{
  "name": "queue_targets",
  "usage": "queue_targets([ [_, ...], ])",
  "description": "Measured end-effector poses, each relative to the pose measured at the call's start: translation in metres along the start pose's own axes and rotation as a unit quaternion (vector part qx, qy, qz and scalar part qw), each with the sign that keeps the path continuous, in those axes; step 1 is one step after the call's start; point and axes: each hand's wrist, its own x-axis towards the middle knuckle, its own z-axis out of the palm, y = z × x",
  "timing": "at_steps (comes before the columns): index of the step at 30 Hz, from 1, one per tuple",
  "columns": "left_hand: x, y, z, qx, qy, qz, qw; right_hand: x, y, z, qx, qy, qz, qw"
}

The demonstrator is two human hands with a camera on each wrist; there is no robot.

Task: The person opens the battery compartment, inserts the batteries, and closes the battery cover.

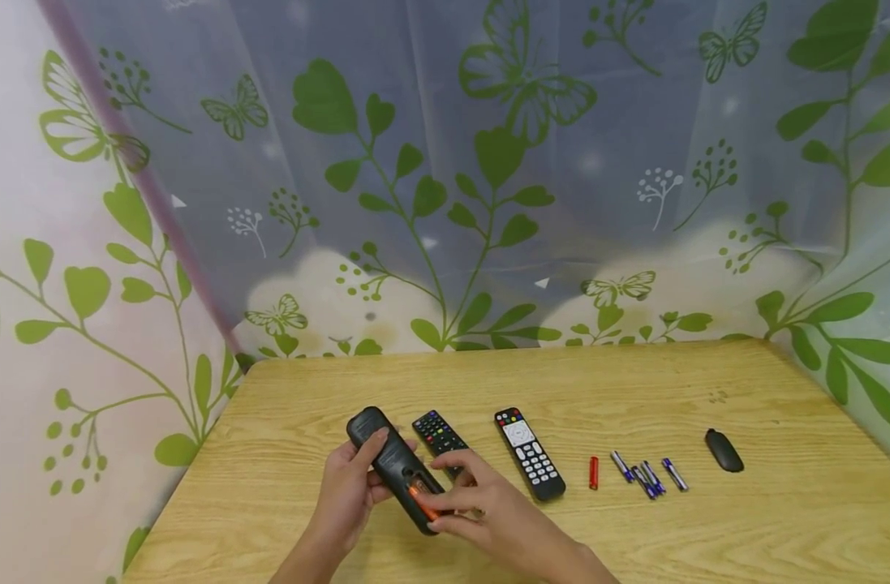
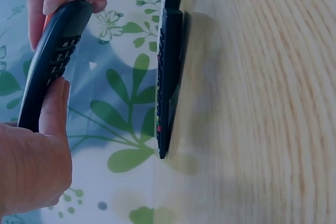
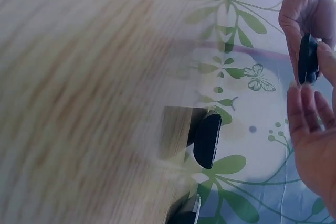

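Note:
A black remote control (image 1: pixel 393 458) lies back side up in my left hand (image 1: pixel 345 487), thumb across its back and fingers beneath. Near its lower end the battery compartment is uncovered, and an orange battery (image 1: pixel 423 499) shows inside. My right hand (image 1: pixel 499 511) has its fingertips on that battery, with the thumb at the remote's bottom end. The left wrist view shows the button side of the held remote (image 2: pixel 55 59), tilted above the table. In the right wrist view the right hand (image 3: pixel 315 145) has its fingers close along the remote's edge.
Behind the hands lie a black remote with coloured buttons (image 1: pixel 433 430) and one with white buttons (image 1: pixel 535 462). Farther right are a red battery (image 1: pixel 594 473), several blue-and-silver batteries (image 1: pixel 652 478) and a small black cover (image 1: pixel 724 451). A patterned curtain (image 1: pixel 445 203) hangs behind the wooden table (image 1: pixel 780 519).

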Motion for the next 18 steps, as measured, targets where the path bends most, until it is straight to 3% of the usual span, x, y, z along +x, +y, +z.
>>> queue_targets([
  [4,-0.001,0.003,0.002,-0.012,0.003,-0.004,0.9999,0.003,-0.005,-0.002,0.081,0.015,0.1,0.9917],
  [8,-0.003,0.005,0.003,-0.012,0.002,0.001,0.9999,0.007,-0.01,-0.003,0.163,0.019,0.171,0.9715],
  [14,-0.005,0.008,0.006,-0.01,0.007,0.006,0.9999,0.01,-0.014,-0.004,0.227,0.042,0.229,0.9456],
  [18,-0.007,0.008,0.006,-0.007,0.001,0.023,0.9997,0.011,-0.013,-0.004,0.233,0.048,0.252,0.938],
])
